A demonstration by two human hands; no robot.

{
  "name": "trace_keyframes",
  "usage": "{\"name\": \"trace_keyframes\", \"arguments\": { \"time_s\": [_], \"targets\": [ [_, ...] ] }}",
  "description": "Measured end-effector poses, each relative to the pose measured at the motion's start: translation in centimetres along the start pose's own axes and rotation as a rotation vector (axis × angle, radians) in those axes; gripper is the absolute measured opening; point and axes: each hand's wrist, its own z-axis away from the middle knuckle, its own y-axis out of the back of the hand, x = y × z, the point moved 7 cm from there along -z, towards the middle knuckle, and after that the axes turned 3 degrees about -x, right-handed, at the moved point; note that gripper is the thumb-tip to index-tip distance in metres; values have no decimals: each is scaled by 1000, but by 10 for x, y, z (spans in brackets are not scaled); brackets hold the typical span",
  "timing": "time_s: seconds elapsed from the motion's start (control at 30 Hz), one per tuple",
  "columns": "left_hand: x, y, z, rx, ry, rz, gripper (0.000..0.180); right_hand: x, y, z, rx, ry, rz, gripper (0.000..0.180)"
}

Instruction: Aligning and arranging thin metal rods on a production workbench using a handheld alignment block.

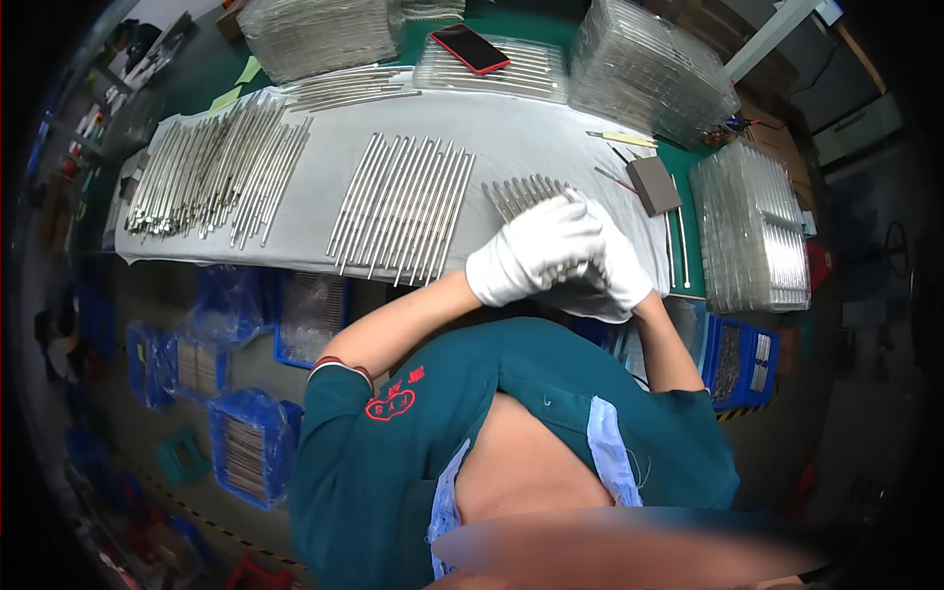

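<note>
My left hand [536,246], in a white glove, is closed over a bundle of slim metal rods [511,195] at the table's near edge. My right hand [621,264], also gloved, wraps the bundle from the right side, and the two hands touch. Far ends of the rods fan out past my left hand; their middles are hidden under the gloves. Just left of my hands, a spaced row of similar rods [403,206] lies side by side on a white cloth [329,152]. A larger, denser pile of rods [211,172] covers the cloth's left end.
Clear plastic tray stacks [649,69] stand along the back, with another tray stack [752,231] at right. A red-edged phone [470,49] rests on a tray of rods. A grey-brown block [654,187] and a yellow-handled knife [627,140] lie right. Blue crates [251,447] sit below left.
</note>
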Motion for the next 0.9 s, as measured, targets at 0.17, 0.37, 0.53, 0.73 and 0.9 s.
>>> {"name": "trace_keyframes", "arguments": {
  "time_s": [0.17,0.37,0.53,0.73,0.9],
  "targets": [
    [-84,27,-29,262,471,212,23,21,27,-89,355,-78,-283,62],
    [-138,36,-45,217,785,622,43,60,-4,-126,466,84,-208,69],
    [-150,20,-21,471,721,762,43,57,-27,-129,316,-63,-164,63],
    [-83,34,-16,411,532,202,32,30,-59,-92,450,278,343,51],
    [-91,21,8,421,488,115,39,31,-84,-82,97,515,518,61]
  ]
}}
